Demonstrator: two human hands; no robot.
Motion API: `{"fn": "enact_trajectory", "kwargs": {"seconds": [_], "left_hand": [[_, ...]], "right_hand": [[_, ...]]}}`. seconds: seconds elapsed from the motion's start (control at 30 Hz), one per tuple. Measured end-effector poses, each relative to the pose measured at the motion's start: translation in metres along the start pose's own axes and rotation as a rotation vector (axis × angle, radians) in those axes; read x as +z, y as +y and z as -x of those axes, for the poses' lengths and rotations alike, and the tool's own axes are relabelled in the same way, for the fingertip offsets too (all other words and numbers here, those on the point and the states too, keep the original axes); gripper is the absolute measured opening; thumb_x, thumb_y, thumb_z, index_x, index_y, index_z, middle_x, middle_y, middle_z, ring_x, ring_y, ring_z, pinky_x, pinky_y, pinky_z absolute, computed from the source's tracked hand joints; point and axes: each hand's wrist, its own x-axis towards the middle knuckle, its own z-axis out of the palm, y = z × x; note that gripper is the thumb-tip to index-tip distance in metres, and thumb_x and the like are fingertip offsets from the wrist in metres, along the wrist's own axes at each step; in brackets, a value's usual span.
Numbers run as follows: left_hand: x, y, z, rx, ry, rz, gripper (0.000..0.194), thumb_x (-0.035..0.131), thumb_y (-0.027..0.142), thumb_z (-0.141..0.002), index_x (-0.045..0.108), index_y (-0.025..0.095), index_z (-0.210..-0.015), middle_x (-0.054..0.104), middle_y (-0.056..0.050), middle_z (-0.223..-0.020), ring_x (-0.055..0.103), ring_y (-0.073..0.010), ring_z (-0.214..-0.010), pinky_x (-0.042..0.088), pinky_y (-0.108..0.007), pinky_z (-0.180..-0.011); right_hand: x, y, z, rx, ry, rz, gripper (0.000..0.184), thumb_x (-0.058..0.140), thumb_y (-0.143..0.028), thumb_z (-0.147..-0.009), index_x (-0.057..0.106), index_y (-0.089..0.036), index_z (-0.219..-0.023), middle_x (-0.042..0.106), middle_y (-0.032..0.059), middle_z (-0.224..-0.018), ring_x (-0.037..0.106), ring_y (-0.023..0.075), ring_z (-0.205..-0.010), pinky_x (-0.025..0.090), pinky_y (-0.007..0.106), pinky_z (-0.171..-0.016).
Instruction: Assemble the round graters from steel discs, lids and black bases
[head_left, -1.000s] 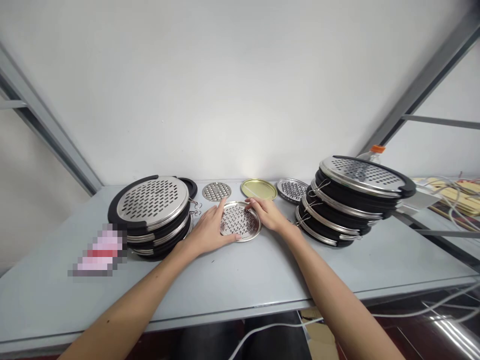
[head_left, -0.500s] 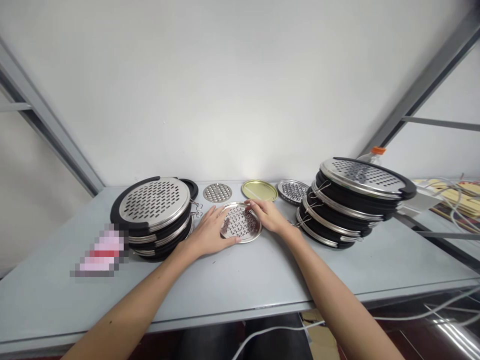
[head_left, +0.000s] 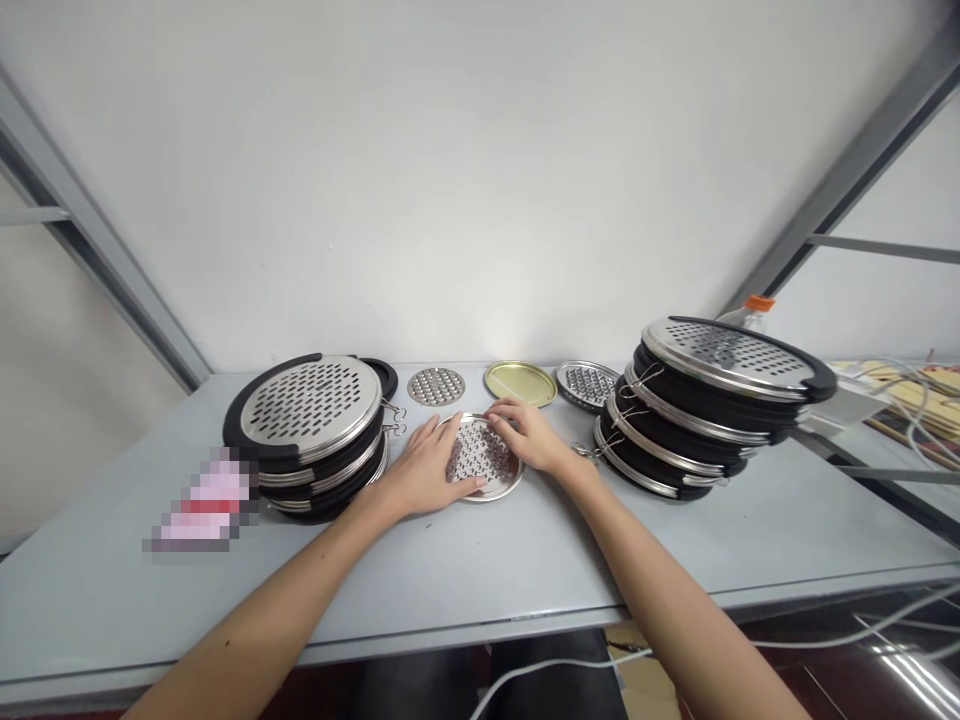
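Perforated steel grater disc (head_left: pixel 480 452) lies flat at lower center of the frame, left hand (head_left: pixel 426 468) and right hand (head_left: pixel 531 436) spread over it; whether either grips it, cannot tell.

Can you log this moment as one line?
Left hand: on perforated steel disc | Right hand: on same disc | Beside: black-rimmed grater stack, second stack

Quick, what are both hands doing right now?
Left hand: open, lying against the perforated metal disc, not gripping.
Right hand: open, fingertips resting on that same disc, not gripping.
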Motion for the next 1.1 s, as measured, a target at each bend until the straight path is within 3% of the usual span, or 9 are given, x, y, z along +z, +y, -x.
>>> {"fn": "enact_trajectory", "kwargs": {"seconds": [0.2, 0.4, 1.1], "left_hand": [[-0.004, 0.001, 0.000, 0.017, -0.041, 0.009, 0.100, 0.055, 0.072, -0.073, 0.016, 0.020, -0.149, 0.026, -0.012, -0.152, 0.016, -0.0378, -0.141, 0.023, -0.052, -0.111], [-0.007, 0.001, 0.002, 0.033, -0.073, 0.006, 0.115, 0.063, 0.077, -0.060, 0.016, 0.022, -0.149, 0.023, -0.011, -0.154, 0.014, -0.0386, -0.141, 0.023, -0.052, -0.111], [-0.006, 0.002, -0.001, 0.039, -0.051, -0.031, 0.112, 0.063, 0.077, -0.059, 0.023, 0.021, -0.147, 0.033, -0.012, -0.149, 0.026, -0.0386, -0.137, 0.025, -0.051, -0.109]], "right_hand": [[0.009, 0.004, 0.001, 0.001, -0.027, 0.046, 0.031, 0.046, -0.029, -0.090, 0.066, -0.016, -0.110, 0.056, 0.0151, -0.123, 0.053, 0.0251, -0.114, 0.038, 0.042, -0.102], [0.012, 0.003, 0.000, 0.002, -0.056, 0.076, 0.032, 0.045, -0.022, -0.088, 0.065, -0.014, -0.112, 0.056, 0.0152, -0.124, 0.052, 0.0249, -0.117, 0.037, 0.041, -0.103], [0.013, 0.000, -0.003, -0.043, -0.096, 0.035, 0.039, 0.041, -0.012, -0.079, 0.069, -0.014, -0.106, 0.061, 0.0121, -0.124, 0.055, 0.0240, -0.116, 0.038, 0.038, -0.104]]}}
